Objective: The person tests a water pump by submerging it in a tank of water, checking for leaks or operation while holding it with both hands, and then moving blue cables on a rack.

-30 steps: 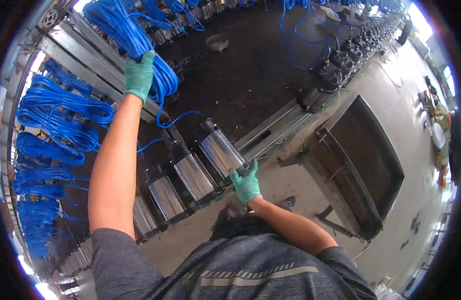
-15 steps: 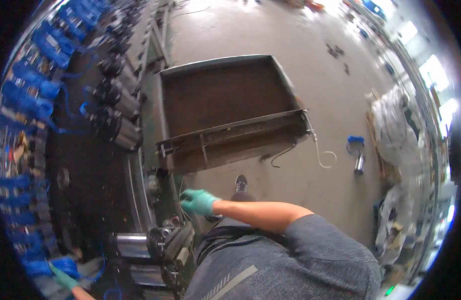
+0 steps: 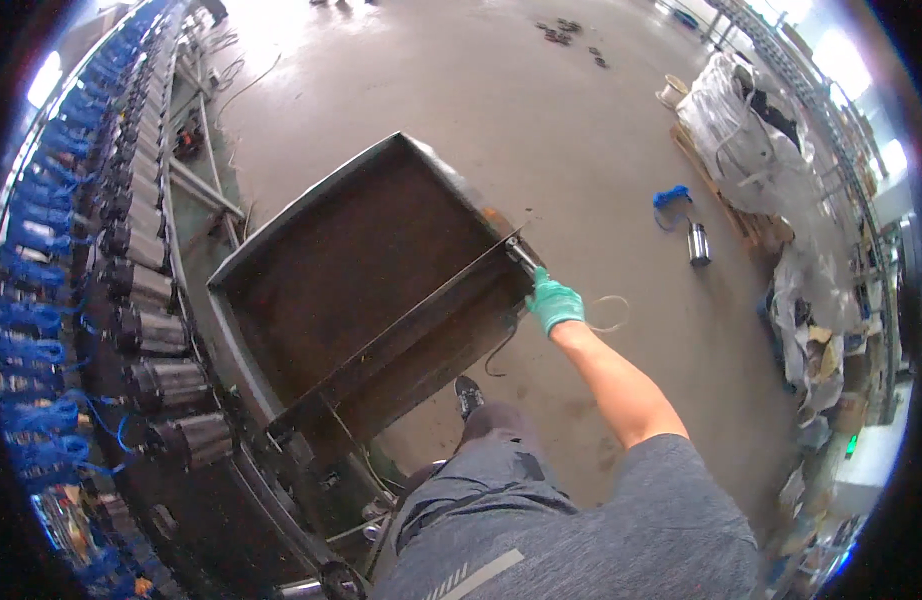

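Observation:
My right hand (image 3: 556, 302), in a green glove, reaches out to the near right corner of a large shallow metal tray (image 3: 311, 190). Its fingers are closed at the lower end of a silvery cylindrical piece (image 3: 521, 253) at that corner; the exact kind of this piece is unclear. A thin pale hose (image 3: 613, 315) loops out beside the hand. The tray has a dark brown inside and a long crossbar (image 3: 411, 325) along its near part. My left hand is out of view.
A conveyor line at the left carries many silvery cylindrical motors (image 3: 146, 285) with blue cable bundles (image 3: 31, 320). One motor with a blue cable (image 3: 698, 243) lies on the floor at right. Beyond it, plastic-wrapped goods (image 3: 746, 150) sit on a pallet. A dark hook (image 3: 498, 355) hangs under the tray.
My right hand has gone from beside the line to the tray's right corner. My left hand, earlier at a blue cable bundle, has left the view. The whole view has turned to the right.

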Action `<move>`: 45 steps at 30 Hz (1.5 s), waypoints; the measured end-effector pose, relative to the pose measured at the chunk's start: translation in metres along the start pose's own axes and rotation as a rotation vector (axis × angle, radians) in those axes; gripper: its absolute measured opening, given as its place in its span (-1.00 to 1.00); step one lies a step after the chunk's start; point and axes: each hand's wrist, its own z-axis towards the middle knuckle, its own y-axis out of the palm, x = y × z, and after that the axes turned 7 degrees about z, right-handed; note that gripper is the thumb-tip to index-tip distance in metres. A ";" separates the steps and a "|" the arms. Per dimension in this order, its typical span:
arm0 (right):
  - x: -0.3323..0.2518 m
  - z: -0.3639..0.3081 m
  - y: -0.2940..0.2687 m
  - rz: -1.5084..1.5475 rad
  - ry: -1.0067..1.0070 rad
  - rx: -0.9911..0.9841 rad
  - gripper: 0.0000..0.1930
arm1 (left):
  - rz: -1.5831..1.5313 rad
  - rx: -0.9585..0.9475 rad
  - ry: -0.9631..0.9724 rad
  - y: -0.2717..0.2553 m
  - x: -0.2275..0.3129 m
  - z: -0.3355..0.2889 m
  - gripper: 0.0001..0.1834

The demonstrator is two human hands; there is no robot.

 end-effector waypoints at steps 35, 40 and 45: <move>0.065 -0.476 -0.025 1.866 0.288 0.537 -0.74 | -1.188 -1.673 2.630 -0.503 0.515 -0.240 -0.79; 0.153 -0.555 -0.004 1.647 0.395 0.639 -0.64 | -0.932 -1.653 2.782 -0.582 0.460 -0.333 -0.79; 0.256 -0.660 0.003 1.460 0.553 0.659 -0.62 | -0.590 -1.650 2.993 -0.682 0.385 -0.437 -0.72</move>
